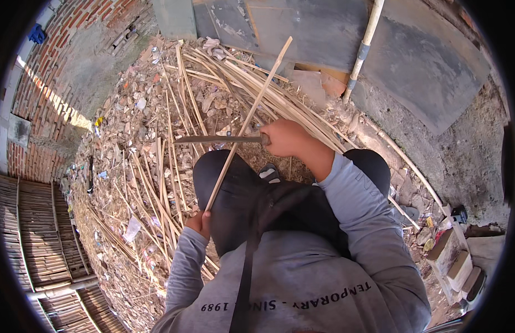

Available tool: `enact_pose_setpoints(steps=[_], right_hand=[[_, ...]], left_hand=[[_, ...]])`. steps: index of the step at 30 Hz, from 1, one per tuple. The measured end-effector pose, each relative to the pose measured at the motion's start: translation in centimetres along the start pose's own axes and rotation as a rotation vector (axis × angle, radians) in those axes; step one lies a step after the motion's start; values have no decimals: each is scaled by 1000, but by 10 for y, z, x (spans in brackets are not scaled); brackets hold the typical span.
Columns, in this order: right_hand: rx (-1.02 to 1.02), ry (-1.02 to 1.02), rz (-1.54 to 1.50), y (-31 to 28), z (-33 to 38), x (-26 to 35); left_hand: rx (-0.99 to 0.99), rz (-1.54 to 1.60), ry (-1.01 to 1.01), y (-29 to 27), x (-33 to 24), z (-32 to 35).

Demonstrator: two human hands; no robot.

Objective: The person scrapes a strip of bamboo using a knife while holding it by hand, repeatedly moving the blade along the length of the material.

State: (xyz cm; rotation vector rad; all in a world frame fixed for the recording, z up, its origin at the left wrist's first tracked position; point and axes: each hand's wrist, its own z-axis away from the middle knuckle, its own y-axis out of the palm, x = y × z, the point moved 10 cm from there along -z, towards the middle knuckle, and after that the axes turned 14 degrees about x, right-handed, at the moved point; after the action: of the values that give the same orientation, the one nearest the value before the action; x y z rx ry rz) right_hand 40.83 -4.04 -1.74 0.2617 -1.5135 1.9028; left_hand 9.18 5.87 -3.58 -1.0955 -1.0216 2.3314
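"Which step?"
"Probably shaving; the next move calls for a light, steady stroke."
"On what?"
"Above rough, stony rubble (138,119) and straight, pale, bamboo-like strips (243,75), a long, slim tan strip (255,111) slants upward, crossed by a dark, flat-bladed metal knife (213,139)."
"Grips?"
"Right hand (288,137) closed round the knife, left hand (199,223) round the slanting strip."
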Motion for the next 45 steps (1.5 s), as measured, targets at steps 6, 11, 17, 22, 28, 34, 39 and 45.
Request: enact_pose_setpoints(steps=[6, 11, 17, 22, 28, 34, 39, 45], right_hand=[[-48, -3, -68, -10, -10, -18], [-204, 77, -183, -25, -6, -46], [-49, 5, -71, -10, -2, -5], [53, -3, 71, -6, 3, 23], [-2, 94, -111, -10, -3, -16], [31, 53, -117, -7, -4, -15], [52, 17, -27, 5, -8, -7], [76, 44, -23, 2, -8, -6]], left_hand=[[-64, -16, -13, -1, 1, 5], [-99, -63, -3, -1, 11, 0], [-31, -14, -16, 1, 10, 0], [-89, -52, -28, -2, 6, 3], [-63, -76, -51, 0, 7, 1], [-85, -50, -40, -1, 10, 0], [-93, -30, -29, -3, 5, 0], [-85, -40, -59, -3, 10, 0]])
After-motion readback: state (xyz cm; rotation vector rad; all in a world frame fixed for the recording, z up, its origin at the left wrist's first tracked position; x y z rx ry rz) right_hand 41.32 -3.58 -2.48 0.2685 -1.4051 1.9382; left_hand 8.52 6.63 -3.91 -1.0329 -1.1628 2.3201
